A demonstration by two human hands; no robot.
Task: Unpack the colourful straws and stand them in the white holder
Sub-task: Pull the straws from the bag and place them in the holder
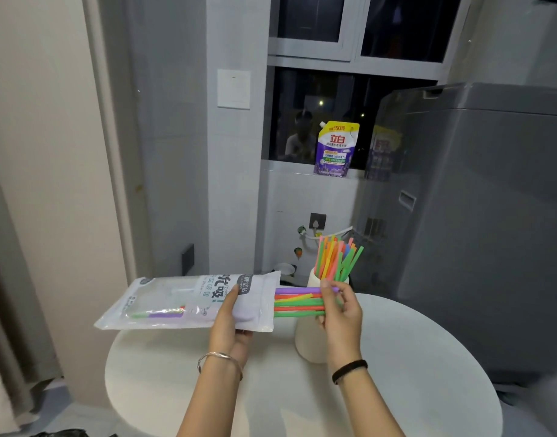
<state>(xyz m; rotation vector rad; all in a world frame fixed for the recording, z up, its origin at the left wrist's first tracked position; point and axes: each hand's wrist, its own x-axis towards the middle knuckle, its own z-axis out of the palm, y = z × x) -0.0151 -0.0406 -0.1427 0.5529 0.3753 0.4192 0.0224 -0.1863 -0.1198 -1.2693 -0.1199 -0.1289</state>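
My left hand (231,323) grips a clear-and-white plastic straw packet (189,302), held level above the table. Several colourful straws (299,302) stick out of its open right end, and my right hand (341,313) pinches their ends. A few straws still lie deep inside the packet at its left. Behind my right hand stands the white holder (308,339), partly hidden. Several orange, green and pink straws (335,260) stand in it, leaning right.
The holder stands on a round white table (412,373). A grey washing machine (478,216) is close on the right. A purple detergent pouch (335,149) sits on the window sill behind. A wall and a curtain are at the left.
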